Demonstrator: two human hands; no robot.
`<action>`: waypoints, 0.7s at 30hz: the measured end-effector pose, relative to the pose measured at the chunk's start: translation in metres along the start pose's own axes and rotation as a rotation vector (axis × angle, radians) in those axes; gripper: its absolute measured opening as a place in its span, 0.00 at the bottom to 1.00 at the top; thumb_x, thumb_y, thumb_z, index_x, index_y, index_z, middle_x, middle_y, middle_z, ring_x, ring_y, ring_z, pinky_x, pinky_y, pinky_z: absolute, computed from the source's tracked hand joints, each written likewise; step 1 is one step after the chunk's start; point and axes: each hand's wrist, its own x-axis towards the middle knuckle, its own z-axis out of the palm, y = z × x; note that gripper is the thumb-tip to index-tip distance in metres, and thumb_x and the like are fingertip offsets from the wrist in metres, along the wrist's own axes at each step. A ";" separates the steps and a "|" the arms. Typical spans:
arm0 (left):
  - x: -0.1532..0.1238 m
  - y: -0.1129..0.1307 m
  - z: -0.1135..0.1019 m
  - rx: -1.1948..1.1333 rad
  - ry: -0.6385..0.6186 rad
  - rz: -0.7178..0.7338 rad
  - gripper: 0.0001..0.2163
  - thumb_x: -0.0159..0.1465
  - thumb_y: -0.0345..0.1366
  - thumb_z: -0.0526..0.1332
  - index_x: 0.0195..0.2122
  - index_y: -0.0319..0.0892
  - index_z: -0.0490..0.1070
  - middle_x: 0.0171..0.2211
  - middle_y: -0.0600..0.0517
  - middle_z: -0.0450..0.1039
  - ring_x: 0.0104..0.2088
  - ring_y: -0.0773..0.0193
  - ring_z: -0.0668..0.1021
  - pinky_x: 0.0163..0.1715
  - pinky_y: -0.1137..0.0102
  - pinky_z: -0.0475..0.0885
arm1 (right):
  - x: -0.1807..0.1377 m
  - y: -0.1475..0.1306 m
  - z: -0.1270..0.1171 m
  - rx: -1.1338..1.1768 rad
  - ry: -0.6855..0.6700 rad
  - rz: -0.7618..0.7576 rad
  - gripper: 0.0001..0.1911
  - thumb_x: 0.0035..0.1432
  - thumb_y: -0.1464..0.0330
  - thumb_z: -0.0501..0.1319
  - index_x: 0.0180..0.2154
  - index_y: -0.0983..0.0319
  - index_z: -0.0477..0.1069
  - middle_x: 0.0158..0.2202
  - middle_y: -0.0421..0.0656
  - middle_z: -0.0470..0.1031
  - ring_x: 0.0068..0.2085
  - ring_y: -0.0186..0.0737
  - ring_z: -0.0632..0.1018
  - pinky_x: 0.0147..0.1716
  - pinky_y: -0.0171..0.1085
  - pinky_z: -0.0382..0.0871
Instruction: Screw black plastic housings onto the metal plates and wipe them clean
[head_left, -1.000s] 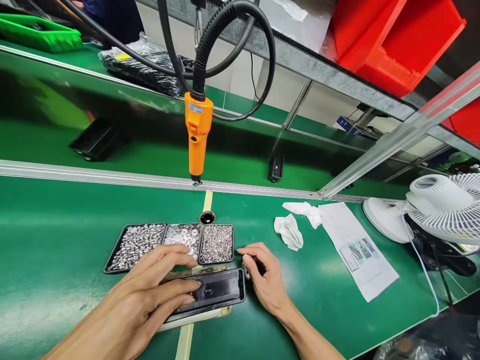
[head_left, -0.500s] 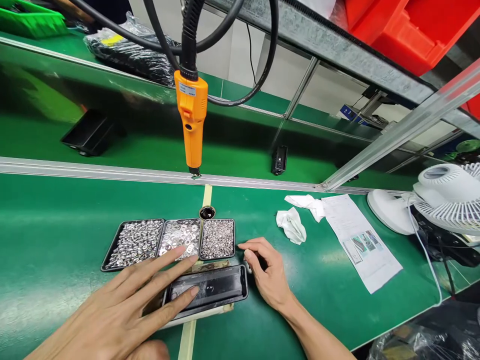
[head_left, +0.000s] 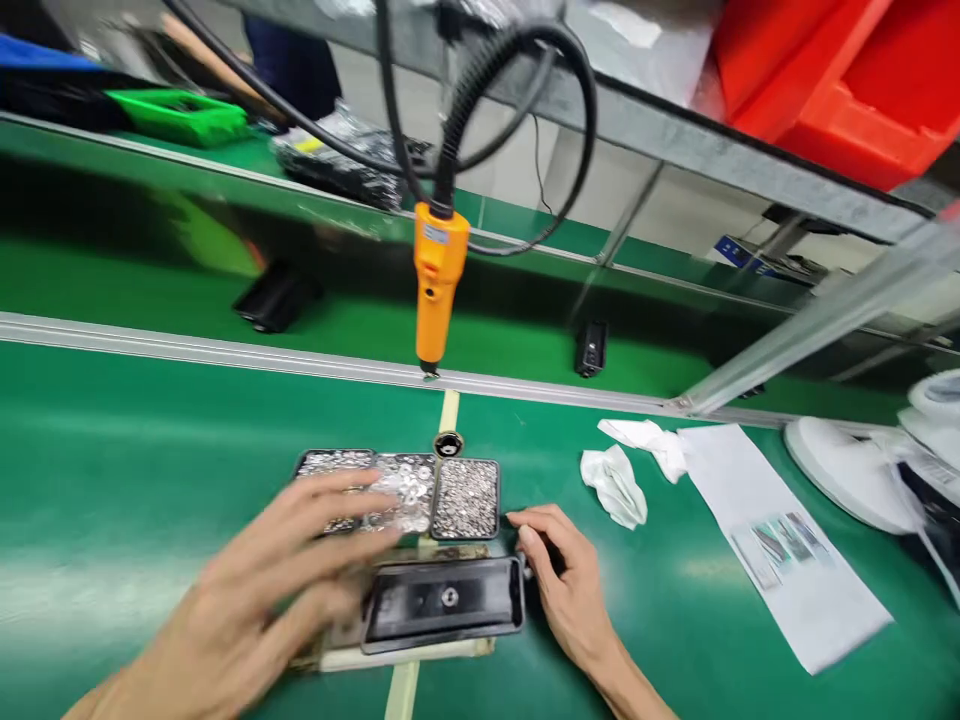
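A flat black rectangular part [head_left: 442, 603] lies on a pale strip near the bench's front edge. My left hand [head_left: 285, 575] hovers blurred over its left end and over the trays, fingers stretched out, holding nothing that I can see. My right hand [head_left: 559, 580] rests at the part's right end, thumb and fingers curled against its edge. Behind the part sit three black trays [head_left: 401, 492] of small silver screws and washers. An orange electric screwdriver [head_left: 436, 285] hangs on a black cable above them.
A small black ring [head_left: 448, 443] sits behind the trays. Crumpled white cloths [head_left: 626, 470] and a printed sheet [head_left: 780, 540] lie to the right, with a white fan [head_left: 862, 470] beyond. A conveyor carries black parts [head_left: 274, 297]. Red bins [head_left: 847, 90] sit overhead.
My left hand has lifted off the black part and moved up and left over the trays, blurring. The view has shifted, so everything sits further right. My right hand stays at the part's end.
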 end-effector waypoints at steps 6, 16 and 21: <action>-0.004 -0.065 -0.014 0.297 0.018 -0.288 0.14 0.71 0.50 0.62 0.45 0.46 0.80 0.40 0.50 0.78 0.44 0.52 0.74 0.45 0.59 0.70 | -0.001 0.011 -0.001 -0.041 -0.004 0.030 0.14 0.71 0.58 0.60 0.50 0.53 0.80 0.43 0.45 0.78 0.40 0.42 0.79 0.42 0.38 0.73; -0.006 -0.070 0.015 0.252 -0.004 -0.355 0.14 0.74 0.34 0.56 0.32 0.42 0.77 0.33 0.49 0.72 0.38 0.54 0.70 0.39 0.61 0.64 | 0.023 0.010 -0.012 0.011 0.099 0.194 0.23 0.63 0.47 0.64 0.45 0.58 0.82 0.34 0.46 0.78 0.29 0.40 0.74 0.30 0.39 0.73; -0.008 -0.069 0.015 0.154 0.106 -0.323 0.14 0.76 0.38 0.56 0.38 0.44 0.80 0.36 0.50 0.74 0.40 0.55 0.70 0.41 0.62 0.65 | 0.093 -0.031 -0.008 -0.124 0.114 0.063 0.29 0.63 0.46 0.64 0.58 0.57 0.75 0.51 0.52 0.79 0.47 0.49 0.79 0.45 0.46 0.77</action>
